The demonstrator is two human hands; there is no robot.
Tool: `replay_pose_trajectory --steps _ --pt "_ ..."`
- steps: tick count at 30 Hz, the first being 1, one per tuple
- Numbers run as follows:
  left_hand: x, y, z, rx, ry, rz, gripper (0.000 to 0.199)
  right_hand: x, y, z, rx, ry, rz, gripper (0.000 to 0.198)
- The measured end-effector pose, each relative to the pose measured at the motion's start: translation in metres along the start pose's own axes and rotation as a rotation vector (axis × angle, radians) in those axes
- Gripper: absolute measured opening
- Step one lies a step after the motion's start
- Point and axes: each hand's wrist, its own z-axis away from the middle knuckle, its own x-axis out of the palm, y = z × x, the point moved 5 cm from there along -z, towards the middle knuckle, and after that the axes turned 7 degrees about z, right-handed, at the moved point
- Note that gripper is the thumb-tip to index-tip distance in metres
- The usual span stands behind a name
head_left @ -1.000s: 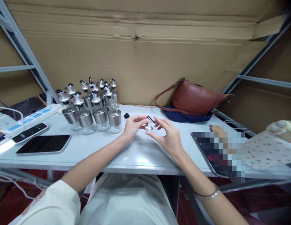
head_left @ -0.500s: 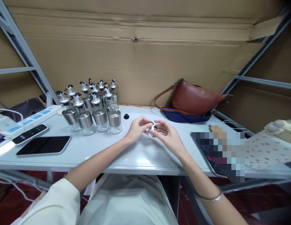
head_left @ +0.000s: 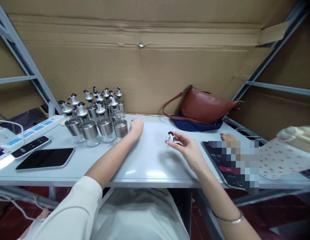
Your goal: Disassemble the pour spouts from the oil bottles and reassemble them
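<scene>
My right hand [head_left: 186, 146] pinches a pourer spout [head_left: 170, 137], silver with a black flip cap, between thumb and fingers above the white table [head_left: 155, 160]. My left hand [head_left: 137, 128] is closed and low over the tabletop, just right of the bottles; its fingertips are hidden, and so is whatever lies under them. Beside it stands a glass bottle with a steel band [head_left: 120, 127] and no spout on its neck. Several more bottles [head_left: 90, 130] of the same kind, topped with silver and black pourer spouts, are grouped to its left.
At the left lie a dark tablet [head_left: 45, 158], a black device [head_left: 31, 147] and a power strip [head_left: 42, 128]. A brown handbag [head_left: 204, 106] rests on blue cloth [head_left: 194, 125] at the back. On the right are a partly blurred phone [head_left: 219, 163] and a dotted bag [head_left: 282, 160].
My left hand has let go of the pourer spout and moved left, covering the spot where a small black stopper lay. My right hand has shifted slightly right, still holding the spout.
</scene>
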Motion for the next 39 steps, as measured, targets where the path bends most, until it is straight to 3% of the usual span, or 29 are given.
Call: replay_pose_trajectory --steps 4,6,7,10,15,19,26,29,31,33,35,36,39 --pt "-0.004 0.008 0.026 0.173 -0.006 0.122 0.027 -0.005 0.006 0.005 0.011 0.009 -0.154 0.045" --pt "-0.005 0.009 0.05 0.266 -0.037 0.352 0.024 -0.008 0.008 0.006 -0.014 0.035 -0.207 0.042" --pt "-0.004 0.008 0.062 0.285 -0.066 0.565 0.023 -0.009 0.007 0.007 -0.037 0.051 -0.218 0.04" --pt "-0.001 -0.005 0.091 0.188 -0.17 1.183 0.02 -0.004 0.001 0.013 -0.131 0.061 -0.197 0.033" --pt "0.005 -0.013 0.107 -0.04 -0.299 1.609 0.026 0.014 -0.012 0.029 -0.326 0.019 -0.186 0.014" --pt "0.009 -0.007 0.108 -0.064 -0.397 1.722 0.028 0.018 -0.018 0.039 -0.512 0.097 -0.135 0.015" --pt "0.016 -0.005 0.113 -0.117 -0.49 1.794 0.031 0.023 -0.029 0.044 -0.786 0.059 0.185 0.011" --pt "0.014 -0.005 0.112 -0.102 -0.48 1.795 0.03 0.025 -0.035 0.043 -0.934 -0.014 0.341 0.02" --pt "0.011 -0.006 0.111 -0.051 -0.409 1.747 0.028 0.026 -0.039 0.043 -1.0 -0.05 0.394 0.023" --pt "0.005 -0.008 0.111 0.028 -0.297 1.664 0.025 0.025 -0.043 0.042 -0.969 -0.02 0.404 0.019" --pt "-0.001 -0.008 0.112 0.127 -0.178 1.576 0.022 0.025 -0.045 0.039 -0.815 0.027 0.368 0.008" --pt "-0.005 -0.007 0.114 0.184 -0.121 1.532 0.02 0.025 -0.043 0.036 -0.689 0.034 0.326 0.003" --pt "-0.019 -0.003 0.121 0.386 0.061 1.345 0.013 0.032 -0.03 0.029 -0.246 -0.077 0.07 0.018"
